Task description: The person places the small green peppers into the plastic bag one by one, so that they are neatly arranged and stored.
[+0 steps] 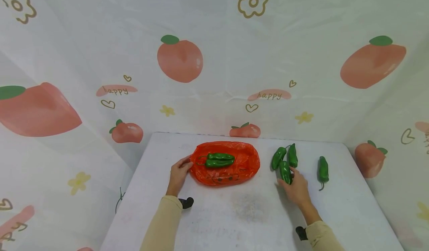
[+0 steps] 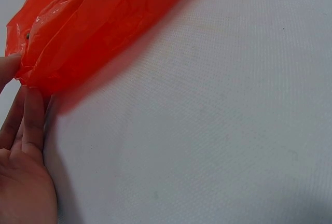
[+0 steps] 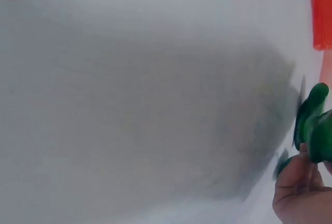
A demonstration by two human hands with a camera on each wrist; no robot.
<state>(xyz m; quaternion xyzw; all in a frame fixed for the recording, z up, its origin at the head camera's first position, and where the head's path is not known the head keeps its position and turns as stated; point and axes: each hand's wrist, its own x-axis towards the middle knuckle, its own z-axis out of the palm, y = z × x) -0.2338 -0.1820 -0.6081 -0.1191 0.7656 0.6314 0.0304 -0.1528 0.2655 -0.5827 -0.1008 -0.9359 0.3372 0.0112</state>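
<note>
My left hand [image 1: 178, 175] pinches the left edge of a red plastic bag [image 1: 248, 165] spread open on the table. In the left wrist view, the thumb and fingers [image 2: 33, 117] meet at a gathered corner of the film. Two green peppers [image 1: 219, 163] lie side by side inside the bag, stems to the left. To the right of it, my right hand [image 1: 297, 188] grips a green pepper [image 1: 285, 172] between thumb and fingers. Just behind that one lie two more peppers, one at left [image 1: 278, 158] and one at right [image 1: 292, 155].
Another green pepper [image 1: 323, 170] lies apart on the right, its stem toward me. All rest on a white table [image 1: 214, 221]. A fruit-printed cloth [image 1: 214, 105] hangs behind the table and at both sides. A thin green stem-like piece [image 1: 120, 199] shows at the left table edge.
</note>
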